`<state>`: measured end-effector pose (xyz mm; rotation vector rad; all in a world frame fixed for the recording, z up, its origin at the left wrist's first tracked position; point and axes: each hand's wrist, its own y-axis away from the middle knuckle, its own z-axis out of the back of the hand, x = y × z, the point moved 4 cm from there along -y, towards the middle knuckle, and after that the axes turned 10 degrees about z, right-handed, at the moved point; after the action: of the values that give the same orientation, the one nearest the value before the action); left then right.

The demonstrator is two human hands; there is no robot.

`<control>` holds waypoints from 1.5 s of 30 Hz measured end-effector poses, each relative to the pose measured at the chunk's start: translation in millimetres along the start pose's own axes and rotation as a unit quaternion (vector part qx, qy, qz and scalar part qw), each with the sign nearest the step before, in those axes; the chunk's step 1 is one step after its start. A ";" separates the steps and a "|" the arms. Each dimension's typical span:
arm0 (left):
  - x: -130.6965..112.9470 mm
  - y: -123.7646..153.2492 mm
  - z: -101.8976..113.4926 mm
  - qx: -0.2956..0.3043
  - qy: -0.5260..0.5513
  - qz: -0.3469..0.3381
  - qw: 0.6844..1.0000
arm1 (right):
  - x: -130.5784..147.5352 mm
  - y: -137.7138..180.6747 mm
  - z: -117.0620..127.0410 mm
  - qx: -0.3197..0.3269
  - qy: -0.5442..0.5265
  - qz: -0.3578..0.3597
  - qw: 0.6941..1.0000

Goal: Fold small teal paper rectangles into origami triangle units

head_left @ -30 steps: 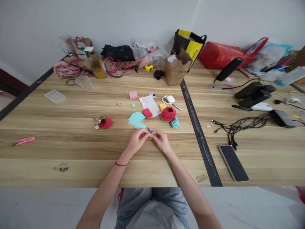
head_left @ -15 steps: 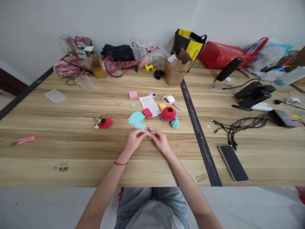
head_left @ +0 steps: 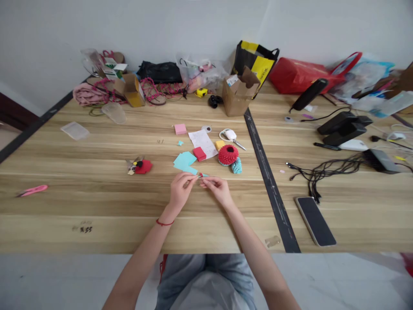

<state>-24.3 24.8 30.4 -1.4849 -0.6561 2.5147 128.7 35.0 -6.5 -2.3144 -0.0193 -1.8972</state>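
Observation:
My left hand (head_left: 180, 189) and my right hand (head_left: 217, 188) meet over the middle of the wooden table (head_left: 97, 202), fingertips pinched together on a tiny piece of paper (head_left: 200, 175) that is too small to see well. Just beyond them lie teal paper sheets (head_left: 184, 161), a red paper block (head_left: 199, 153), a white note (head_left: 203, 143) and a red folded-paper ring (head_left: 228, 154) with a teal folded piece (head_left: 237, 165) beside it. A red string circles my left wrist.
A phone (head_left: 315, 220) and tangled black cables (head_left: 322, 172) lie right of a black strip (head_left: 267, 172). White scissors (head_left: 230, 135), a pink block (head_left: 180, 128), a red keychain (head_left: 140, 165) and a pink cutter (head_left: 32, 190) lie about. Bags and a brown paper bag (head_left: 238, 92) line the back.
Both hands have shifted slightly away from me toward the teal sheets, still pinched together on the small piece; nothing else on the table moved.

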 end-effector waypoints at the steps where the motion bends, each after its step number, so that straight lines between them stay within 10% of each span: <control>1: -2.2 0.9 -0.9 0.003 -0.013 -0.027 1.000 | -1.0 -0.2 -0.6 0.004 -0.023 -0.009 1.000; 9: -6.0 6.1 -11.1 0.074 -0.074 -0.105 0.989 | -2.1 -0.4 -0.1 0.014 -0.089 -0.029 0.996; 22: -1.5 -0.2 -12.3 0.162 0.004 0.004 0.987 | 2.0 -1.5 1.1 0.027 -0.034 -0.046 0.998; 45: 1.4 -0.3 -13.1 0.133 0.063 0.095 0.984 | 2.8 4.4 0.0 -0.066 0.008 0.007 0.998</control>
<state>-13.8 29.5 23.9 -1.6548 -0.1548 2.4921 129.6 30.5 -4.2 -2.3761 0.1282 -1.9647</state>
